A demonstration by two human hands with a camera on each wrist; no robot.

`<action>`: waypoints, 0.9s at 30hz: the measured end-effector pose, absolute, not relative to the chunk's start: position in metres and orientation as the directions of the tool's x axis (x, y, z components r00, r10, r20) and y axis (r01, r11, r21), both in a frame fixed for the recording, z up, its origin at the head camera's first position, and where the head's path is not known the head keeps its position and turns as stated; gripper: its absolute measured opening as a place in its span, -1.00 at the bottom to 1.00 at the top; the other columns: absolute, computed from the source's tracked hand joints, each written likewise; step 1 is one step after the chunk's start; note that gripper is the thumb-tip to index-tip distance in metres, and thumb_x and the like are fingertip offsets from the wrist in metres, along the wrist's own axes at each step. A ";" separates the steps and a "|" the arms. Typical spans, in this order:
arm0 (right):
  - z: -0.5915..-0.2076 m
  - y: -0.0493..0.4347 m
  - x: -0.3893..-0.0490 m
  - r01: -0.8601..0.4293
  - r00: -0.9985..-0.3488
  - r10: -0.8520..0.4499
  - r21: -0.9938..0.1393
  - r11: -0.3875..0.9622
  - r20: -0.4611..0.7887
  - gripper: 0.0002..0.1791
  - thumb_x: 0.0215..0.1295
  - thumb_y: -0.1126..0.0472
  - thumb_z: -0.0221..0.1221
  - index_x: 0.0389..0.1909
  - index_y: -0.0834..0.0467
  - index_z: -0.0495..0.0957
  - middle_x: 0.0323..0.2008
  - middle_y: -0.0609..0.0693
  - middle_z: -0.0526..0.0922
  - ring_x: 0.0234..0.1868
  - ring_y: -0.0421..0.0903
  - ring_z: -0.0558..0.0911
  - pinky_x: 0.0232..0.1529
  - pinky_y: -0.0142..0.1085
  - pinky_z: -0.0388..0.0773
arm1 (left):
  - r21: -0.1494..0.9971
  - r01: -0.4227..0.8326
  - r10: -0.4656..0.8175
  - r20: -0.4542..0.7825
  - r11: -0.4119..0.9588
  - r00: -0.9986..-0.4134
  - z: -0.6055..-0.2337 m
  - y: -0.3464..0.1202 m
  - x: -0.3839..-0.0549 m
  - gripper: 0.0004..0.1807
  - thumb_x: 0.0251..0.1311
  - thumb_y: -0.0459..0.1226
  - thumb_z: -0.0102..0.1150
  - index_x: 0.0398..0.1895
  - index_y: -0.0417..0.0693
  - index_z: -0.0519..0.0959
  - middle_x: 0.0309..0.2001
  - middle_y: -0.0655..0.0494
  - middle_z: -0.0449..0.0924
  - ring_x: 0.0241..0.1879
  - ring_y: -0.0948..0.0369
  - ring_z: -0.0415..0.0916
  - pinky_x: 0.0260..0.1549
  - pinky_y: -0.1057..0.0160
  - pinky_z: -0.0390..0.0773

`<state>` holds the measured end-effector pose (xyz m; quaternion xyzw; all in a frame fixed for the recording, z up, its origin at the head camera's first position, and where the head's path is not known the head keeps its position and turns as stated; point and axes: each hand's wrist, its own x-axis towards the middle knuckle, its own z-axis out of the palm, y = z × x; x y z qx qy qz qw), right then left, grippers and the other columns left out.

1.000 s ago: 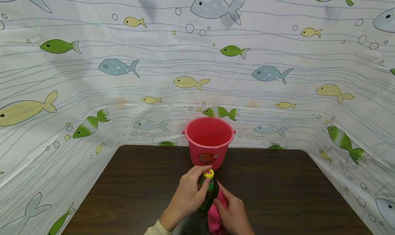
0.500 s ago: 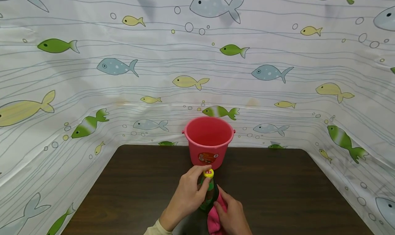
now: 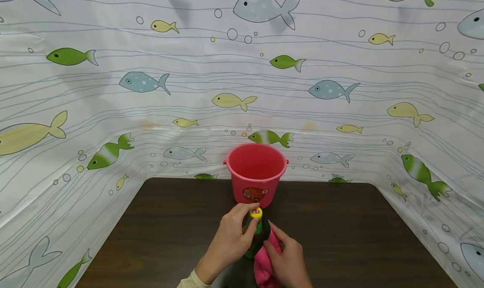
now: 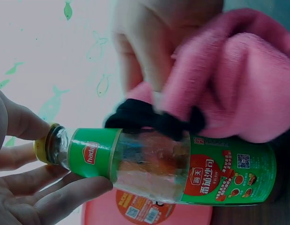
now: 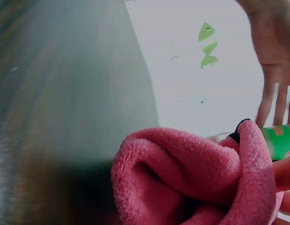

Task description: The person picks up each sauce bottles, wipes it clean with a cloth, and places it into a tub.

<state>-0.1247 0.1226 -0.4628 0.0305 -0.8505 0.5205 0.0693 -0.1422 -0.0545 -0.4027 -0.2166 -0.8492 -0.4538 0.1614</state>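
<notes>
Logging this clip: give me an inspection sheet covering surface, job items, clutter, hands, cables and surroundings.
Surface: dark wood-grain table, partly hidden by the hands and items.
Job items: green-labelled bottle, yellow cap on; pink cloth with black trim, apparently touching the bottle's side.
Clutter: pink bucket behind the bottle; whether it belongs to the job, cannot tell.
Hands: left hand holds the bottle's top; right hand grips the cloth.
Cables: nothing seen.
Surroundings: white fish-print sheet at back and sides.
</notes>
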 end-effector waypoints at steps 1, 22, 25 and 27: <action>-0.460 0.123 -0.124 -0.127 -0.988 0.025 -0.889 0.440 0.154 -0.45 0.39 0.20 0.36 0.39 0.06 0.59 0.17 0.16 0.77 -0.02 -0.15 0.80 -0.17 -0.35 0.76 | 0.700 0.517 0.221 0.474 0.493 -0.852 -0.403 -0.054 -0.142 -0.63 0.38 -0.34 0.30 0.23 -0.13 0.65 0.11 0.01 0.71 -0.02 0.16 0.65 -0.22 0.39 0.70; -0.417 0.127 -0.123 -0.196 -0.968 0.079 -0.912 0.360 0.240 -0.45 0.38 0.25 0.38 0.38 0.00 0.60 -0.04 0.14 0.81 -0.55 -0.25 0.68 -0.52 -0.39 0.64 | 0.666 0.542 0.210 0.515 0.512 -0.831 -0.405 -0.055 -0.142 -0.63 0.35 -0.34 0.33 0.21 -0.11 0.67 0.05 0.06 0.70 -0.08 0.22 0.66 -0.25 0.35 0.68; -0.416 0.128 -0.124 -0.191 -0.968 0.082 -0.912 0.363 0.236 -0.44 0.38 0.25 0.38 0.39 0.01 0.60 -0.11 0.14 0.82 -0.57 -0.25 0.68 -0.54 -0.39 0.64 | 0.647 0.549 0.200 0.533 0.530 -0.822 -0.405 -0.054 -0.142 -0.64 0.34 -0.34 0.35 0.19 -0.11 0.67 0.03 0.07 0.70 -0.10 0.21 0.66 -0.23 0.27 0.70; -0.416 0.129 -0.124 -0.185 -0.969 0.085 -0.910 0.371 0.231 -0.44 0.38 0.25 0.38 0.39 0.00 0.60 -0.16 0.12 0.82 -0.57 -0.25 0.67 -0.55 -0.38 0.63 | 0.638 0.547 0.193 0.539 0.542 -0.820 -0.405 -0.053 -0.142 -0.64 0.34 -0.34 0.36 0.19 -0.10 0.67 0.02 0.07 0.70 -0.11 0.22 0.66 -0.22 0.25 0.70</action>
